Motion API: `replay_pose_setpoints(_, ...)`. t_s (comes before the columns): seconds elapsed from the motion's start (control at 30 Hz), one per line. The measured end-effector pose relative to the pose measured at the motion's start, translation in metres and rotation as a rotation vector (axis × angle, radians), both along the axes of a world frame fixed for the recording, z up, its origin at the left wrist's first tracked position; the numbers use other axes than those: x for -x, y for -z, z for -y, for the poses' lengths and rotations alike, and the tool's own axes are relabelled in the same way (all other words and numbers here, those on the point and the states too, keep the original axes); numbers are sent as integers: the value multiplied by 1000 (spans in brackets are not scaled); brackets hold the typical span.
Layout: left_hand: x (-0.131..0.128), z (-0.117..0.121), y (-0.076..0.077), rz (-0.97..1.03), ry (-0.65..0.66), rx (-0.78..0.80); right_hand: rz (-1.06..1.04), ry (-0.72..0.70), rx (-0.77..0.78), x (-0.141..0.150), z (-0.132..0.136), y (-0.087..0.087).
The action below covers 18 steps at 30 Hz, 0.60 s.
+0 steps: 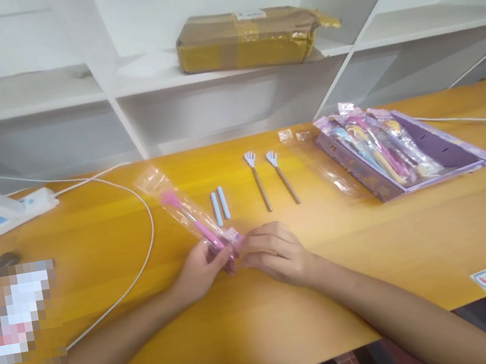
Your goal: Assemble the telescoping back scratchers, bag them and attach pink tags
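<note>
My left hand (203, 267) is closed around the handle end of a pink back scratcher (206, 233) that sits inside a clear plastic bag; its hand-shaped head points up and left. Against the bag's lower end, my right hand (277, 253) has its fingers pinched together, though what lies between them is hidden. Just beyond my hands are two light-blue handle sleeves (219, 205), side by side. Farther right, two scratcher rods (259, 180) with pale-blue claw heads and metal shafts rest on the wooden table (167, 341).
A purple display box (460, 157) at the right holds several bagged back scratchers (380, 145). Empty clear wrapping (337, 179) lies beside it. On the left are a power strip (4, 217) and a white cable (151, 221). A taped carton (248, 39) stands on the shelf.
</note>
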<state>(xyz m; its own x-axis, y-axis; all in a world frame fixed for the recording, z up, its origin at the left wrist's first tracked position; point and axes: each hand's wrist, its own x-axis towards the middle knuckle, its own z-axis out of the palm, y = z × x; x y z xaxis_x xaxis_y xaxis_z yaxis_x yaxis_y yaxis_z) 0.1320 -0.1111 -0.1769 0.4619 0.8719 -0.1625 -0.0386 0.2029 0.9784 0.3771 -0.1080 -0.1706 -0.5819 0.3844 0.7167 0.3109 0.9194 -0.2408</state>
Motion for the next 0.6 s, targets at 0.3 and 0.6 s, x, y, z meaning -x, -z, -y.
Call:
replay_pose_setpoints(0.3,1,15,4,44,186,18,-8,-60,173,16,2,-11)
replay_pose_setpoints(0.6,1,19,14,-17,271,-40,-166,34,355,24,8,-11)
